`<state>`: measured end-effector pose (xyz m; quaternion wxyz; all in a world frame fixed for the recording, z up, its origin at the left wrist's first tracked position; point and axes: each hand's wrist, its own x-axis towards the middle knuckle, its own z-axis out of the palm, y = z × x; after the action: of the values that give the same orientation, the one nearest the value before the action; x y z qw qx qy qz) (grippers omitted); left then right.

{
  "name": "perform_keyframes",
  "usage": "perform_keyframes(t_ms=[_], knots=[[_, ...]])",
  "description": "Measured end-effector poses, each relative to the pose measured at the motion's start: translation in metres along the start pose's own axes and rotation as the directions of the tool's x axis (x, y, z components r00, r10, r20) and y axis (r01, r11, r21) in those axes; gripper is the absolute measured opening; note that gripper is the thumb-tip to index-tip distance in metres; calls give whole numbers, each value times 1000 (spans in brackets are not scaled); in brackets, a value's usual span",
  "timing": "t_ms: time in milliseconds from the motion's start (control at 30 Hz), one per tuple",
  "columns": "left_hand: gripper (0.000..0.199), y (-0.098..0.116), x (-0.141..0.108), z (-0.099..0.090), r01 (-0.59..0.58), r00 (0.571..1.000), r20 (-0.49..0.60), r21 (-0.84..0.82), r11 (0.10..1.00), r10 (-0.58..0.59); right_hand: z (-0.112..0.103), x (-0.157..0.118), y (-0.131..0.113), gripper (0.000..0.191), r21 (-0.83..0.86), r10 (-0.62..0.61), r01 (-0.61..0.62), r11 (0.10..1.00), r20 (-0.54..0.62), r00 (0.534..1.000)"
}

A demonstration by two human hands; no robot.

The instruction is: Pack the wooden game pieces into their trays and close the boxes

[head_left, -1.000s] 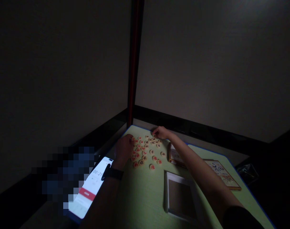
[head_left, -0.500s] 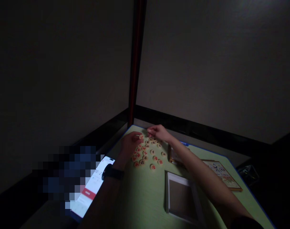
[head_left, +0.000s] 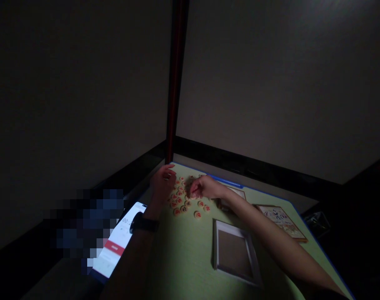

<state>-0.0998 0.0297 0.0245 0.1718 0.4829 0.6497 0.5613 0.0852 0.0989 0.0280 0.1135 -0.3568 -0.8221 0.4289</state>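
Round wooden Chinese chess pieces [head_left: 176, 211] with red or dark characters lie loosely grouped on the green table [head_left: 183, 258], towards its far corner. At the left side of the group, my left hand [head_left: 163, 183] is raised with its fingers bent and apart; I see nothing between them. A dark watch [head_left: 144, 222] is on that wrist. My right hand [head_left: 205, 186] reaches in from the right over the pieces, thumb and fingers pinched together and pointing down. What its fingertips hold, if anything, is hidden. Some pieces are covered by this hand.
An open, shallow white-rimmed box [head_left: 215, 246] stands on the near table. Two framed, printed flat boxes or panels lie at the right, one [head_left: 282, 223] uncovered, one [head_left: 238, 192] partly behind my right arm. A lit phone [head_left: 113, 260] is at the left. Walls [head_left: 255, 91] meet behind the table.
My left hand has moved left and away from the pieces; the chess piece at its fingertips no longer shows there. My right hand has come down and nearer, over the group. The view has shifted slightly.
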Motion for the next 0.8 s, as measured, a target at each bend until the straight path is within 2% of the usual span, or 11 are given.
perform_keyframes(t_ms=[67, 167, 400, 500, 567, 667, 800], knots=[[31, 0, 1, -1, 56, 995, -83, 57, 997, -51, 7, -10, -1, 16, -148, -28, 38, 988, 72, 997], [30, -1, 2, -1, 94, 989, -118, 79, 992, -84, 15, -18, -2, 11, -320, -70, 111, 941, 136, 988], [29, 0, 3, -2, 110, 989, -112, 93, 990, -100, 11, -13, 2, 10, -391, -45, 122, 912, 200, 979], [28, -1, 3, -3, 117, 987, -125, 115, 987, -102, 2, 2, -3, 8, -499, -69, 126, 857, 131, 989], [26, -1, 3, -3, 125, 985, -136, 131, 983, -107, -4, 18, -9, 13, -571, -65, 67, 818, 24, 998], [25, -2, 2, -3, 151, 981, -140, 145, 978, -130, -9, 47, -16, 25, -626, -51, -1, 780, -66, 997], [24, -3, 2, -2, 143, 983, -133, 143, 979, -125, -1, 80, -20, 31, -688, -11, -54, 724, -90, 996]])
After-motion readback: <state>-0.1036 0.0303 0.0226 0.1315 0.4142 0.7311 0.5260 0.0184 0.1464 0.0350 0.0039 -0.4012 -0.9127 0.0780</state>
